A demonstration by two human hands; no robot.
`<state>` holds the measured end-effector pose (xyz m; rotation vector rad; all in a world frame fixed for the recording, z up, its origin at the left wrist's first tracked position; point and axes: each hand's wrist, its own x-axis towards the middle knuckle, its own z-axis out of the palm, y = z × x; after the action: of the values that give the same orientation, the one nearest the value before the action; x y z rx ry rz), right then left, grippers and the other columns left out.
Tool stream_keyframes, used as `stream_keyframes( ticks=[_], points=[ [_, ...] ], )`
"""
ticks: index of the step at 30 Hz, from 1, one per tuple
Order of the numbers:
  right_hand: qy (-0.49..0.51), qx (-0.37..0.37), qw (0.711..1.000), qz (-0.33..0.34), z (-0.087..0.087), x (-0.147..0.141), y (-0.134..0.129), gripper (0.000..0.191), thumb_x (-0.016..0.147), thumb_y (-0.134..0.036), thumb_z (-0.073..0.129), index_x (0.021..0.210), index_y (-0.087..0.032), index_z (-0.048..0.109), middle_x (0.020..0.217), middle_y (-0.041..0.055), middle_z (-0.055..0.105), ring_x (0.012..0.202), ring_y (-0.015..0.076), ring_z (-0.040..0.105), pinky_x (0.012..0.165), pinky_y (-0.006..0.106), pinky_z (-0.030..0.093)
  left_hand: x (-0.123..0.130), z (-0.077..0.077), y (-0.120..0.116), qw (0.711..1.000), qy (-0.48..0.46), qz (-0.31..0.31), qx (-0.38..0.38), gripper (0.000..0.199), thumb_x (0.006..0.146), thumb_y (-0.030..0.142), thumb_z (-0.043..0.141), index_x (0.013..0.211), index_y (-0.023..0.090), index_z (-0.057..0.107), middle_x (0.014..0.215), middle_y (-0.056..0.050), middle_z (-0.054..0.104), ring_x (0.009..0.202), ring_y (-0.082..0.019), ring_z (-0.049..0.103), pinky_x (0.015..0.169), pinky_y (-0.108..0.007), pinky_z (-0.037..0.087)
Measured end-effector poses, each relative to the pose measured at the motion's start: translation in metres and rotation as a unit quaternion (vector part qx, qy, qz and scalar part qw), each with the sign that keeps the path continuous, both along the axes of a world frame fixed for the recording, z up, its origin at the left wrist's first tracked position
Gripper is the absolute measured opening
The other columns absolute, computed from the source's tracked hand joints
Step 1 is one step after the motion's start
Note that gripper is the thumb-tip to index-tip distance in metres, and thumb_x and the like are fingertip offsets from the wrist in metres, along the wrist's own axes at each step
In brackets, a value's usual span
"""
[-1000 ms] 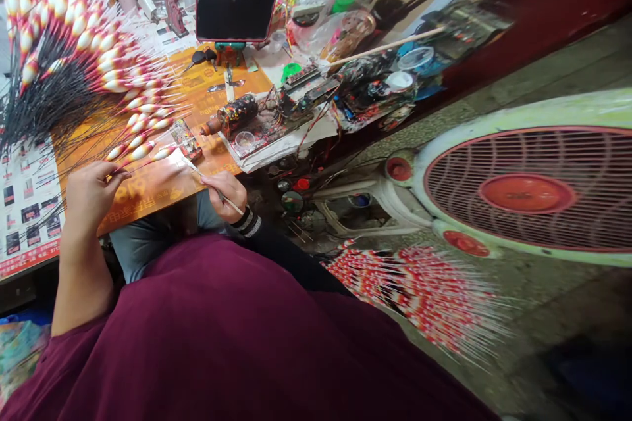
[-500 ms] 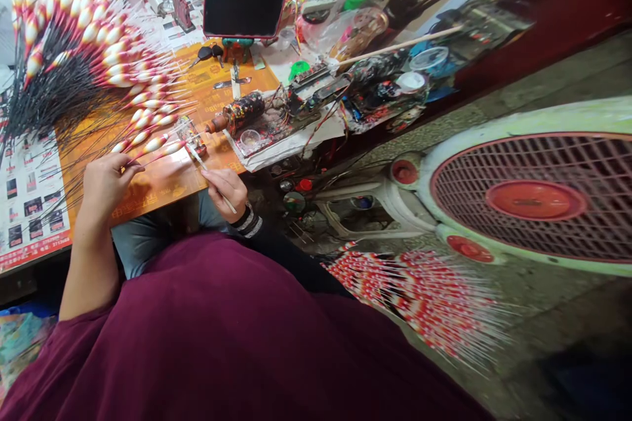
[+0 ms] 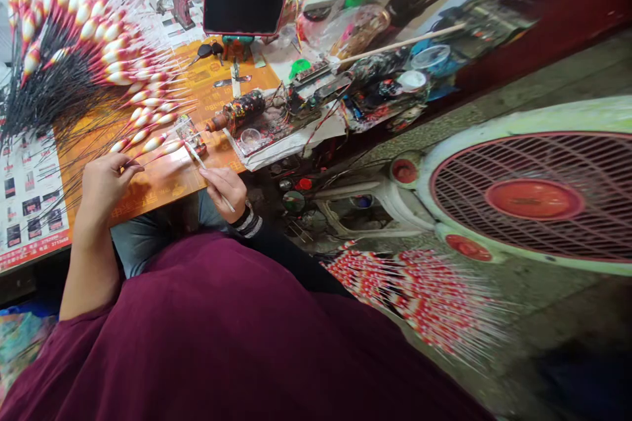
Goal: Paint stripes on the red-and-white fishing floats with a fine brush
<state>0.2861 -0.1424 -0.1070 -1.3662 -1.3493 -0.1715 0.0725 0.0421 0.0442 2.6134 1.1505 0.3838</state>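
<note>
My left hand (image 3: 106, 183) pinches the thin dark end of a painted float (image 3: 170, 147), white in the middle and red at its ends. The float's far tip points at the copper-coloured chuck (image 3: 216, 123) of a paint-spattered motor (image 3: 245, 106). In my right hand (image 3: 226, 191) is a slim pale brush (image 3: 195, 155), held between closed fingers, its tip near the float's right end. Whether the tip touches the float is too small to tell. Several similar floats (image 3: 154, 143) lie just beyond my left hand on the orange mat (image 3: 158, 194).
A large fan of floats (image 3: 91, 29) spreads over the table's left side. Behind the mat stands a black-screened phone (image 3: 244, 8), with keys (image 3: 210, 51) in front. A fan (image 3: 533, 200) and more red-and-white floats (image 3: 439, 302) are at the right, below table height.
The view has shifted very slightly. Both hands keep nearly the same place and grip, and the brush tip has moved slightly towards the float.
</note>
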Motion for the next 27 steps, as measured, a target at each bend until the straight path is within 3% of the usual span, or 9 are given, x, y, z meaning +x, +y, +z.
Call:
stream_keyframes(
  ticks=[17, 23, 27],
  points=[
    [-0.01, -0.008, 1.0, 0.001, -0.0002, 0.0001, -0.0015, 0.039, 0.111, -0.031, 0.047, 0.139, -0.024, 0.073, 0.125, 0.0099, 0.081, 0.116, 0.022, 0.078, 0.108, 0.043, 0.064, -0.0011, -0.0015, 0.001, 1.0, -0.009, -0.017, 0.001, 0.019, 0.094, 0.038, 0.072, 0.088, 0.023, 0.082, 0.088, -0.006, 0.077, 0.083, -0.023, 0.07, 0.074, -0.034, 0.044],
    [-0.004, -0.014, 1.0, -0.009, -0.0027, -0.0004, -0.0002, 0.039, 0.111, -0.033, 0.046, 0.134, -0.023, 0.075, 0.122, 0.0108, 0.082, 0.112, 0.0226, 0.079, 0.103, 0.044, 0.066, -0.0005, -0.0017, 0.0015, 1.0, -0.008, -0.016, 0.002, 0.018, 0.094, 0.036, 0.072, 0.089, 0.022, 0.082, 0.088, -0.007, 0.076, 0.082, -0.023, 0.069, 0.073, -0.034, 0.042],
    [0.002, 0.027, 1.0, 0.005, -0.0006, 0.0, -0.0001, 0.036, 0.109, -0.031, 0.05, 0.135, -0.023, 0.075, 0.12, 0.0108, 0.083, 0.11, 0.0222, 0.08, 0.101, 0.042, 0.066, 0.0001, -0.0012, 0.0003, 1.0, -0.01, -0.012, -0.001, 0.018, 0.093, 0.037, 0.071, 0.089, 0.022, 0.082, 0.087, -0.006, 0.076, 0.081, -0.023, 0.068, 0.072, -0.034, 0.042]
  ],
)
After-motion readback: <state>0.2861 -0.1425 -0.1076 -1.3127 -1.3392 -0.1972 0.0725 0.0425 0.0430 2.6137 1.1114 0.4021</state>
